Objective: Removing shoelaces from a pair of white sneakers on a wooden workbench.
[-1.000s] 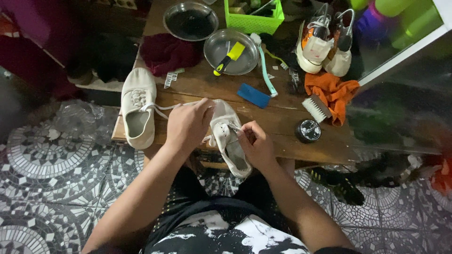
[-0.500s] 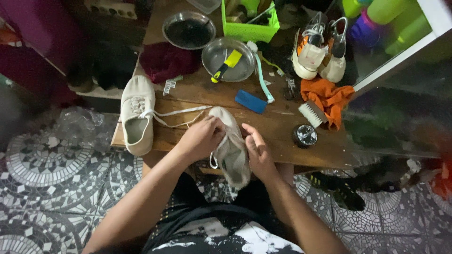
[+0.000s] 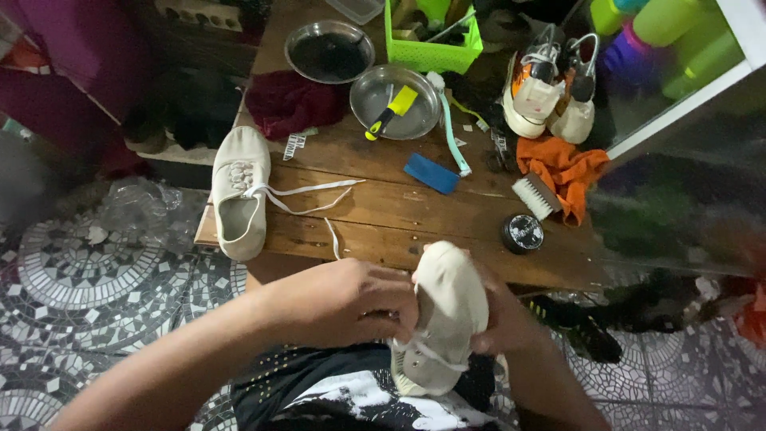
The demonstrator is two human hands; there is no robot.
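Both hands hold a cream canvas sneaker (image 3: 444,319) over my lap, toe pointing up toward the table. My left hand (image 3: 345,302) grips its left side by the laces. My right hand (image 3: 504,319) cups it from the right and is partly hidden behind it. The matching sneaker (image 3: 238,191) lies on the left end of the wooden table (image 3: 383,215), its white lace trailing across the boards.
On the table are two metal bowls (image 3: 394,102), a yellow-handled tool, a teal toothbrush (image 3: 448,128), a blue sponge (image 3: 431,173), a white brush (image 3: 536,196), an orange cloth (image 3: 565,169), a round tin (image 3: 523,233), a green basket (image 3: 435,44) and another pair of sneakers (image 3: 546,84). Patterned tile floor lies below.
The sneaker has come off the table edge toward my lap and turned toe-up. Both hands followed it downward, and the view has tilted lower.
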